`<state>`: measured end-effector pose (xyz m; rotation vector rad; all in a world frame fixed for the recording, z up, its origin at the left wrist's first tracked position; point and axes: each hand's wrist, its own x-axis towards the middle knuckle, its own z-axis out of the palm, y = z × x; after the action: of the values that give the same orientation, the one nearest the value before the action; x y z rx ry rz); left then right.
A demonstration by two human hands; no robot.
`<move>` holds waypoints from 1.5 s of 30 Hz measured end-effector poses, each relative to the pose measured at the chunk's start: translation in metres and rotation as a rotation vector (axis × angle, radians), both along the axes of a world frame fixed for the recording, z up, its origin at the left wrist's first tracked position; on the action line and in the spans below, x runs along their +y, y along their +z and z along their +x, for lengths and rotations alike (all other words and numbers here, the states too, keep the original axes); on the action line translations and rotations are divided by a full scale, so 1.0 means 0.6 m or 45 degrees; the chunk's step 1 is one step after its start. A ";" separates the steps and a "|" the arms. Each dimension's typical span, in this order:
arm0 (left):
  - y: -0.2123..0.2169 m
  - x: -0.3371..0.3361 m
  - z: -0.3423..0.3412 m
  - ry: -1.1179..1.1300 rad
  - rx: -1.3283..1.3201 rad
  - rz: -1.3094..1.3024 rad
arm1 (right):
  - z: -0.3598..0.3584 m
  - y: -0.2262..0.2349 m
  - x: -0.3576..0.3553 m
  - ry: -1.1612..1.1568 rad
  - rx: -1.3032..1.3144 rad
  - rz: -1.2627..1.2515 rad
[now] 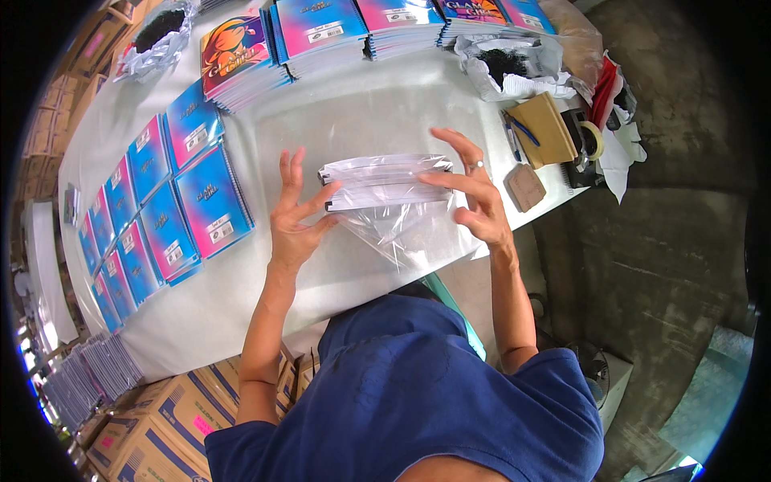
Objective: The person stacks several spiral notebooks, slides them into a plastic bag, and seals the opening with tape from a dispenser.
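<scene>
In front of me on the table stands a bundle of notebooks (389, 183), page edges up, inside a clear plastic bag (393, 229). The loose end of the bag spreads toward me in a crumpled point. My left hand (297, 210) is at the bundle's left end, fingers spread, with forefinger and thumb touching its corners. At the other end is my right hand (474, 193), a ring on one finger. Its fingers are apart, one fingertip resting on the plastic over the page edges. Neither hand is closed around the bundle.
Blue and pink spiral notebooks (213, 197) lie in rows at left; taller notebook stacks (321, 36) line the far edge. Plastic bags of black bits (506, 68), pliers (524, 128), a tape roll (592, 140) and a brown block (526, 187) sit at right. Cartons (173, 418) stand below left.
</scene>
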<state>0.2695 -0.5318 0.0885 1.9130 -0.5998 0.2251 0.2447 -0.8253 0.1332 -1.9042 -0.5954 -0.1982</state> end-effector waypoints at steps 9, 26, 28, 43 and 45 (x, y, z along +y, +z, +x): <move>0.051 -0.021 0.025 -0.184 0.214 0.070 | -0.010 -0.046 -0.031 -0.106 0.185 0.436; 0.061 -0.027 0.031 -0.191 0.344 0.071 | -0.022 -0.046 0.068 -0.482 0.028 0.160; 0.071 -0.023 0.043 -0.251 0.347 0.115 | -0.020 -0.029 0.065 -0.468 0.132 0.154; 0.090 -0.052 0.105 -0.242 0.123 0.061 | 0.038 0.017 0.045 -0.479 0.276 -0.080; 0.088 -0.052 0.113 -0.326 0.567 -0.070 | 0.047 0.010 0.046 -0.461 0.387 0.225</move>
<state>0.3375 -0.5628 0.1415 1.7358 -0.5206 -0.3380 0.2732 -0.7979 0.1390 -1.8102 -0.0248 -0.1808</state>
